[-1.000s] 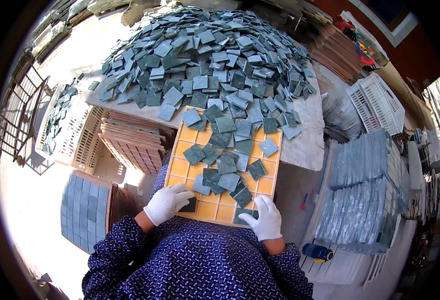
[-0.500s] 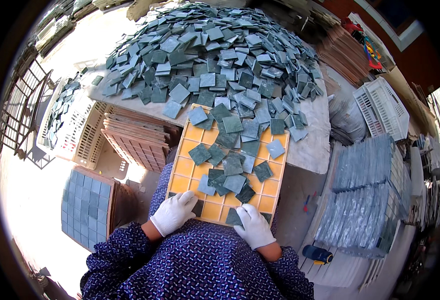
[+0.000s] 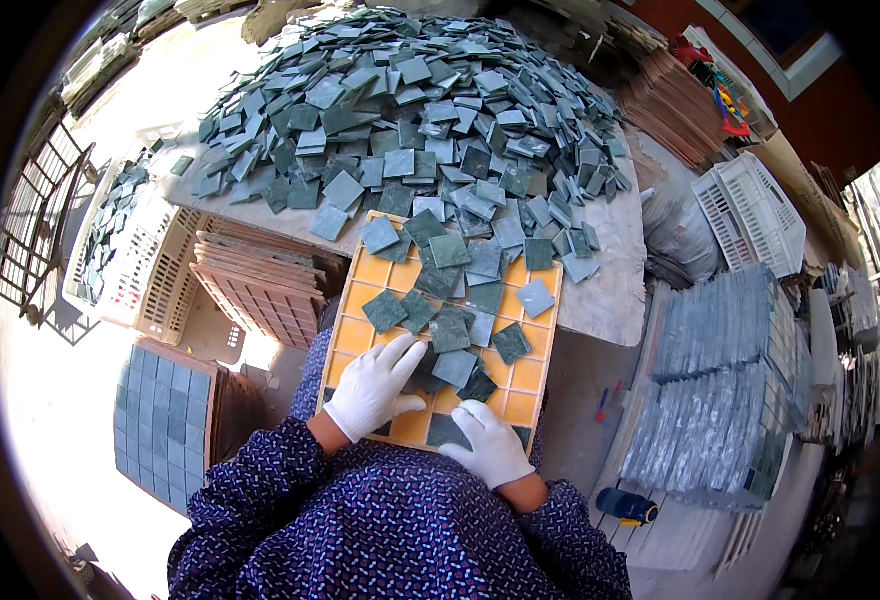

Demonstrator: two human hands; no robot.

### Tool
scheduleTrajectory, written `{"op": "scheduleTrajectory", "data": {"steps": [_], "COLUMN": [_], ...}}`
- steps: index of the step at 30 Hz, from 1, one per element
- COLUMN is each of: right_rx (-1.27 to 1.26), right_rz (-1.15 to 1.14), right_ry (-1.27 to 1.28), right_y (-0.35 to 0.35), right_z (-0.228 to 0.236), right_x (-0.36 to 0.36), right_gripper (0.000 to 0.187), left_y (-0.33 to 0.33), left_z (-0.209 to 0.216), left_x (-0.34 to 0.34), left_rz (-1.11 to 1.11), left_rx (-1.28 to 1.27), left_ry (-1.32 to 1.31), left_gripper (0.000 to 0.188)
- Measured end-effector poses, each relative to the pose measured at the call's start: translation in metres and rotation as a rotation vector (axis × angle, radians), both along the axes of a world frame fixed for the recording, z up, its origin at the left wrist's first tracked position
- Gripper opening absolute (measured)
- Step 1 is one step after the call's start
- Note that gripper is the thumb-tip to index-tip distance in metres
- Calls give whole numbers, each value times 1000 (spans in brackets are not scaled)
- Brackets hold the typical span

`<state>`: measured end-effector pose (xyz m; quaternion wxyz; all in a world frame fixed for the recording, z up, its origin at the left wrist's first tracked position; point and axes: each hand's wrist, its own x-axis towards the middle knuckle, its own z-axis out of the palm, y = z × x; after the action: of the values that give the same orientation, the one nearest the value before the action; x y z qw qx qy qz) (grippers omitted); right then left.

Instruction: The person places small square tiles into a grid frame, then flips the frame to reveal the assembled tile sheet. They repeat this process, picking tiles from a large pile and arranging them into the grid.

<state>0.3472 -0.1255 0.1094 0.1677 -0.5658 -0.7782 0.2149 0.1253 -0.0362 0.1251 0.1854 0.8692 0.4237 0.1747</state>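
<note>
A yellow gridded tray point(image 3: 352, 335) with pale ribs lies tilted on my lap, its far end against the table. Loose square green-grey stone tiles point(image 3: 451, 330) are strewn over its middle and far part. My left hand point(image 3: 372, 388), in a white glove, reaches over the tray's left side with its fingers stretched out and thumb apart, its fingertips at the nearest loose tiles. My right hand point(image 3: 490, 447), also gloved, rests at the near edge with fingers and thumb apart, touching a dark tile point(image 3: 447, 430) in the near row. Other near-row tiles are partly hidden by the hands.
A big heap of tiles point(image 3: 400, 110) covers the table point(image 3: 600, 300) ahead. To the left stand a white crate point(image 3: 172, 285), stacked brown trays point(image 3: 260, 290) and a tile-filled tray point(image 3: 165, 410). Wrapped tile stacks point(image 3: 705, 430) and a dark blue bottle point(image 3: 627, 506) are at right.
My left hand has moved from the tray's near left corner up and right to the loose tiles, its fingers stretching out. My right hand has shifted slightly down and left.
</note>
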Motion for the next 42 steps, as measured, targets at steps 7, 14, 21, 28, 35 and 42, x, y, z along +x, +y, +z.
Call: {"op": "scheduleTrajectory", "data": {"steps": [7, 14, 21, 28, 35, 42], "right_rx": [16, 30, 44, 117, 75, 227], "right_rz": [-356, -148, 137, 134, 143, 204], "right_ry": [-111, -12, 43, -120, -188, -112], "right_y": [23, 4, 9, 14, 20, 26], "right_z": [4, 22, -23, -11, -6, -24], "right_x": [7, -5, -48, -49, -60, -72], "right_gripper": [59, 58, 56, 54, 58, 46], "left_y": [-3, 9, -14, -25, -4, 5], "left_z": [1, 5, 6, -3, -7, -12], "left_x": [32, -27, -70, -74, -80, -81], "left_rz": [76, 5, 176, 204, 109, 56], "left_rx": [-10, -21, -86, -98, -73, -133], "left_ry": [97, -103, -129, -182, -144, -177], "left_gripper": [72, 63, 57, 58, 58, 58]}}
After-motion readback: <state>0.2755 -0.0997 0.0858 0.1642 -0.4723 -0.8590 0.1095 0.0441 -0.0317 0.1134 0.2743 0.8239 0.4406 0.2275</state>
